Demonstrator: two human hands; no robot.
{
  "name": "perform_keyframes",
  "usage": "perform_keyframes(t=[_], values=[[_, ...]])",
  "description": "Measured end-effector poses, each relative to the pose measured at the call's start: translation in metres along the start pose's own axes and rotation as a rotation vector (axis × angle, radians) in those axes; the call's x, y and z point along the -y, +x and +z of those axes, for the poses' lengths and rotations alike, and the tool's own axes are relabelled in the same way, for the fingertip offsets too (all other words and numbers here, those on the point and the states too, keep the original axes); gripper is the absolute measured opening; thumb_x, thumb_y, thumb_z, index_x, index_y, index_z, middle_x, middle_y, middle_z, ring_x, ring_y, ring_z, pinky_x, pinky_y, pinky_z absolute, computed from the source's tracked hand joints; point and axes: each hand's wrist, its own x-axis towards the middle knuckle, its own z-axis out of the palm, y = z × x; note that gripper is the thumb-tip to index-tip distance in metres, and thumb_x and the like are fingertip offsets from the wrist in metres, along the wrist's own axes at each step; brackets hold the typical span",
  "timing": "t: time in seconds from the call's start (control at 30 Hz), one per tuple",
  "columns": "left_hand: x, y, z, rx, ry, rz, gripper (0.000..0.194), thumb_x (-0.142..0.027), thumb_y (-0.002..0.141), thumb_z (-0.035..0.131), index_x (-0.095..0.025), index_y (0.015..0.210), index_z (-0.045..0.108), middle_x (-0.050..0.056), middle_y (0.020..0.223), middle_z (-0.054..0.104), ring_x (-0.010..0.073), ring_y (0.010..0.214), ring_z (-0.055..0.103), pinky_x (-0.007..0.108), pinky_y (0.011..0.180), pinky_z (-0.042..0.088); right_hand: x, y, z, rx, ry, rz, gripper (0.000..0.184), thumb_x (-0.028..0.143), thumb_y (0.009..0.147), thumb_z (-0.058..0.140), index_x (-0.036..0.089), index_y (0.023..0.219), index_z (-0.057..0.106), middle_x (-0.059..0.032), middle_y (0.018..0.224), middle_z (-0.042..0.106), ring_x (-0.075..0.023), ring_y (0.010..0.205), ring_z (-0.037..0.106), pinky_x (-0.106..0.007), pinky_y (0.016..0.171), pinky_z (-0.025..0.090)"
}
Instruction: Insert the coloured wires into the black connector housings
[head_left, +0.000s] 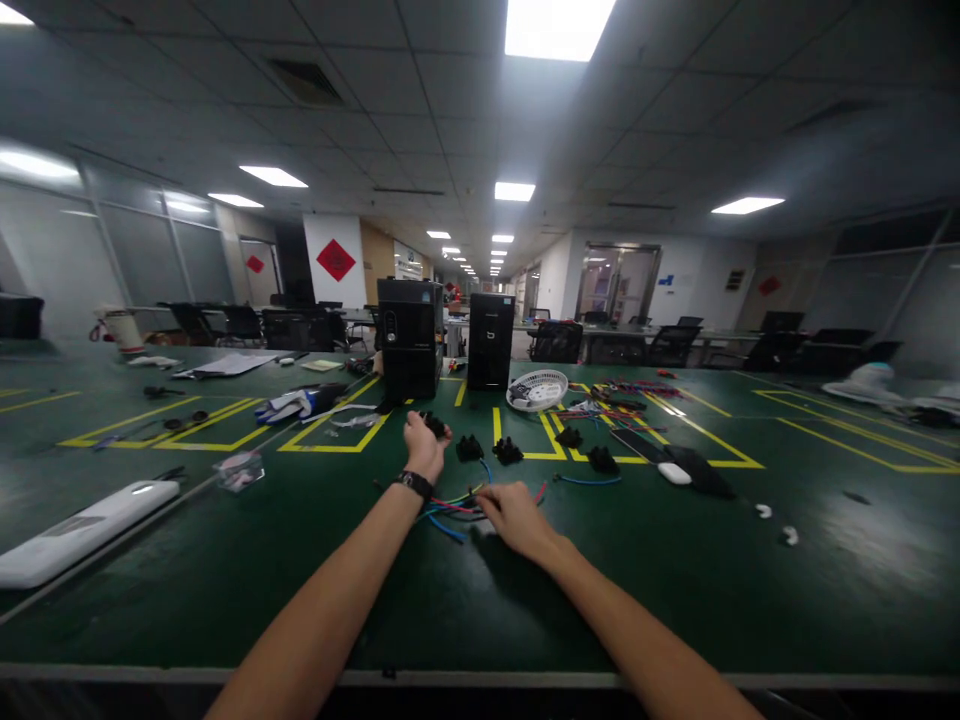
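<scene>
My left hand (424, 450), with a dark watch (414, 485) on its wrist, is closed around a small black block-like part (434, 424) raised above the table. Thumb and fingers of my right hand (517, 517) are pinched together at a thin wire (475, 491). Beneath and between the hands lies a loose bunch of coloured wires (448, 528), blue, red and yellow-green among them. Similar black parts (508, 451) rest just beyond my right hand, and another (602, 460) sits farther right beside a blue wire (589, 480).
Two black computer towers (491, 342) stand at the back, near a white basket (537, 390) and tangled wires (626, 395). To the right lie a white case (674, 473), a dark phone (637, 445) and earbuds (790, 536). A long white device (82, 530) is at left on the green table (480, 620).
</scene>
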Motion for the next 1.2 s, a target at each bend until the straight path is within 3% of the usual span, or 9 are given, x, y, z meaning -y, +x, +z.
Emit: perform_keyframes(t=[0.2, 0.3, 0.4, 0.47, 0.57, 0.63, 0.83, 1.03, 1.2], values=[[-0.003, 0.013, -0.011, 0.07, 0.118, -0.072, 0.031, -0.043, 0.095, 0.036, -0.017, 0.096, 0.054, 0.003, 0.072, 0.066, 0.0125, 0.053, 0.058, 0.023, 0.051, 0.039, -0.002, 0.01, 0.009, 0.022, -0.011, -0.038, 0.023, 0.024, 0.092, 0.048, 0.02, 0.092, 0.071, -0.0053, 0.087, 0.072, -0.0191, 0.082, 0.064, -0.027, 0.075, 0.045], [0.023, -0.005, -0.004, 0.195, 0.13, -0.115, 0.03, -0.042, 0.092, 0.043, -0.016, 0.096, 0.056, 0.005, 0.077, 0.068, 0.0132, 0.061, 0.06, 0.023, 0.056, 0.042, -0.009, 0.012, -0.001, -0.183, -0.033, -0.048, 0.024, 0.022, 0.087, 0.055, 0.019, 0.109, 0.065, -0.0104, 0.11, 0.065, -0.024, 0.107, 0.056, -0.038, 0.094, 0.041], [0.044, -0.027, 0.005, 0.309, 0.115, -0.191, 0.028, -0.041, 0.087, 0.053, -0.014, 0.094, 0.058, 0.005, 0.079, 0.067, 0.0145, 0.069, 0.062, 0.024, 0.065, 0.045, -0.016, 0.011, -0.013, -0.363, 0.045, -0.047, 0.061, 0.02, 0.079, 0.064, 0.018, 0.136, 0.041, -0.0137, 0.134, 0.048, -0.0248, 0.119, 0.048, -0.042, 0.101, 0.039], [0.052, -0.035, 0.007, 0.376, 0.114, -0.248, 0.03, -0.042, 0.087, 0.054, -0.013, 0.094, 0.059, 0.007, 0.084, 0.066, 0.0161, 0.075, 0.062, 0.026, 0.069, 0.045, -0.023, 0.011, -0.02, -0.346, 0.098, -0.064, 0.069, 0.018, 0.078, 0.066, 0.021, 0.14, 0.036, -0.0122, 0.136, 0.047, -0.0237, 0.116, 0.051, -0.041, 0.099, 0.042], [0.054, -0.034, 0.004, 0.502, 0.252, -0.28, 0.036, -0.045, 0.091, 0.042, -0.014, 0.104, 0.056, 0.011, 0.095, 0.064, 0.0178, 0.081, 0.061, 0.028, 0.07, 0.045, -0.039, 0.015, -0.034, -0.258, 0.058, -0.077, 0.051, 0.016, 0.079, 0.064, 0.024, 0.128, 0.051, -0.0083, 0.122, 0.06, -0.0235, 0.112, 0.055, -0.041, 0.097, 0.043], [0.049, -0.027, -0.003, 0.544, 0.494, -0.164, 0.039, -0.043, 0.092, 0.037, -0.015, 0.115, 0.052, 0.012, 0.101, 0.062, 0.0193, 0.085, 0.059, 0.032, 0.076, 0.045, -0.057, 0.023, -0.045, -0.218, -0.05, -0.002, 0.044, 0.016, 0.079, 0.064, 0.023, 0.121, 0.057, -0.0084, 0.119, 0.062, -0.0241, 0.114, 0.054, -0.041, 0.099, 0.041], [0.037, -0.011, -0.03, 0.575, 1.324, 0.518, 0.037, -0.03, 0.089, 0.046, -0.015, 0.123, 0.052, 0.013, 0.115, 0.055, 0.026, 0.111, 0.045, 0.04, 0.097, 0.034, -0.116, 0.043, -0.062, -0.089, -0.261, 0.249, 0.042, 0.011, 0.074, 0.064, 0.017, 0.115, 0.063, -0.0119, 0.109, 0.066, -0.0259, 0.104, 0.061, -0.039, 0.092, 0.045], [0.045, -0.015, -0.032, 0.637, 1.563, 0.64, 0.03, -0.031, 0.091, 0.042, -0.018, 0.114, 0.057, 0.011, 0.111, 0.056, 0.025, 0.108, 0.045, 0.038, 0.09, 0.039, -0.14, 0.05, -0.05, -0.016, -0.362, 0.282, 0.047, 0.023, 0.079, 0.062, 0.019, 0.125, 0.056, -0.0095, 0.128, 0.058, -0.022, 0.118, 0.053, -0.033, 0.101, 0.039], [0.046, -0.021, -0.026, 0.631, 1.528, 0.667, 0.027, -0.029, 0.092, 0.041, -0.019, 0.112, 0.057, 0.009, 0.11, 0.056, 0.0236, 0.108, 0.045, 0.037, 0.089, 0.039, -0.156, 0.056, -0.06, -0.093, -0.515, 0.491, 0.05, 0.027, 0.089, 0.048, 0.011, 0.137, 0.041, -0.0212, 0.142, 0.04, -0.0313, 0.13, 0.038, -0.047, 0.105, 0.03]])
